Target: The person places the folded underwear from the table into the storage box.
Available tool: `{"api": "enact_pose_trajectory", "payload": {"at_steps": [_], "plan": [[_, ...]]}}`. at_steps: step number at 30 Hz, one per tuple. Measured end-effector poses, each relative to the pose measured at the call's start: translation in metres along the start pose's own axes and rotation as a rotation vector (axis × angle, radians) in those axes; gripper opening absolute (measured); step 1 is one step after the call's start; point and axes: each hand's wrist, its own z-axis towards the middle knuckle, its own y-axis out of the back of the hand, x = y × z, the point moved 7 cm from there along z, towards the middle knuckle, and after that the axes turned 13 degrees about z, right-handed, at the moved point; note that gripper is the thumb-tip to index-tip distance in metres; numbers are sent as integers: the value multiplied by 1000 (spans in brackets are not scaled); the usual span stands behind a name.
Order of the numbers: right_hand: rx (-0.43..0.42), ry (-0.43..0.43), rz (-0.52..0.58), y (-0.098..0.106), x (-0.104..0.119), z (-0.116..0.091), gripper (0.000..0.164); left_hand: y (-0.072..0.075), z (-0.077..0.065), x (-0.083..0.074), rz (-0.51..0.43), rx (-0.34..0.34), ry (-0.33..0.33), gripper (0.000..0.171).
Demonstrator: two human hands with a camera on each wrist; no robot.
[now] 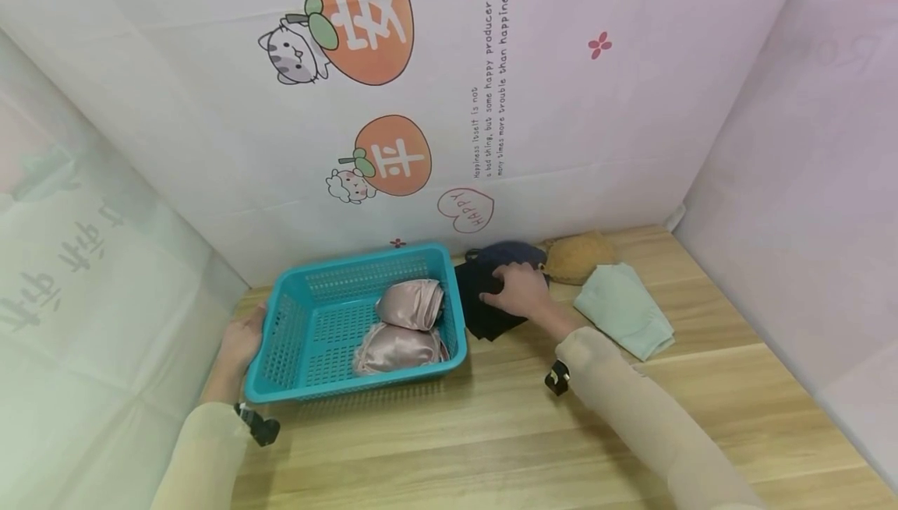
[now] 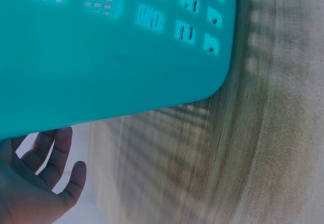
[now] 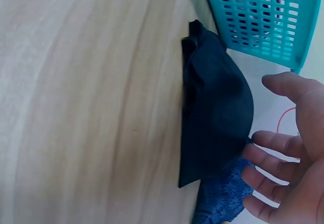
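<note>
On the table stands a turquoise plastic basket [image 1: 316,338] with two folded satin pink bras [image 1: 414,303] inside, at its right side. My left hand [image 1: 242,334] holds the basket's left rim. In the left wrist view its fingers [image 2: 53,158] bend loosely beside the basket's outer wall, and the thumb is hidden. My right hand [image 1: 519,289] hovers over a black folded garment [image 3: 217,107] to the right of the basket, thumb and fingers spread. In the right wrist view its fingertips come right to the garment's edge, with nothing gripped.
Behind the black garment lies a navy lacy garment [image 1: 515,251]. Further right are a tan rounded garment [image 1: 578,256] and a pale green folded cloth [image 1: 624,309]. A printed white sheet [image 1: 561,120] covers the back wall, and pale sheets hang at both sides.
</note>
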Motion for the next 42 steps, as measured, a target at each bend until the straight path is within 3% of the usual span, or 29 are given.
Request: {"api": "enact_pose_trajectory", "payload": {"at_steps": [10,19,33,42], "plan": [[17,-82,-57,-16,-10,2,89,-2,1,0,4,10,3,92],[43,-89,-128,-29,-9,-7,104,-1,2,1,23,-13,-12,90],[60,-100,-125,-33,-12,-12,102,-3,4,2,7,-6,-6,91],[63,-80,-116,-35,-8,-13,87,-3,3,3,8,5,2,94]]}}
